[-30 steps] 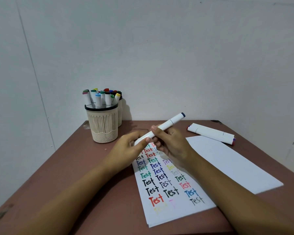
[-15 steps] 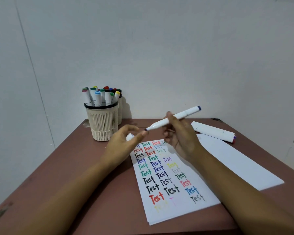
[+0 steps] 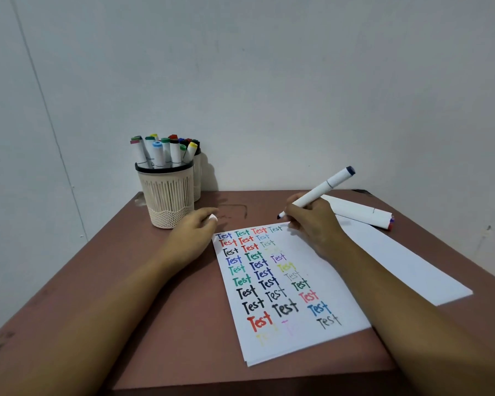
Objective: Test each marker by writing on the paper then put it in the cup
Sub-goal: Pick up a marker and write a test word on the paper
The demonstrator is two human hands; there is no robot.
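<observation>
My right hand [image 3: 315,224] grips a white marker [image 3: 323,188] with a dark blue end, its uncapped tip hovering just past the top edge of the paper [image 3: 286,335]. That sheet is covered with rows of coloured "Test" words. My left hand [image 3: 192,235] rests on the table left of the paper and holds the white cap [image 3: 213,218] between its fingertips. The cream ribbed cup [image 3: 167,195] stands behind the left hand, filled with several capped markers. Two more white markers [image 3: 360,214] lie at the far right of the table.
A second blank white sheet [image 3: 406,267] lies under my right forearm, angled to the right. Another cup [image 3: 197,178] is partly hidden behind the ribbed one. The brown table [image 3: 169,324] ends near the bottom; white walls close in at the back and left.
The cap came off the marker. My left hand moved left and down to the table with the cap. My right hand swung the marker tip down toward the top of the paper.
</observation>
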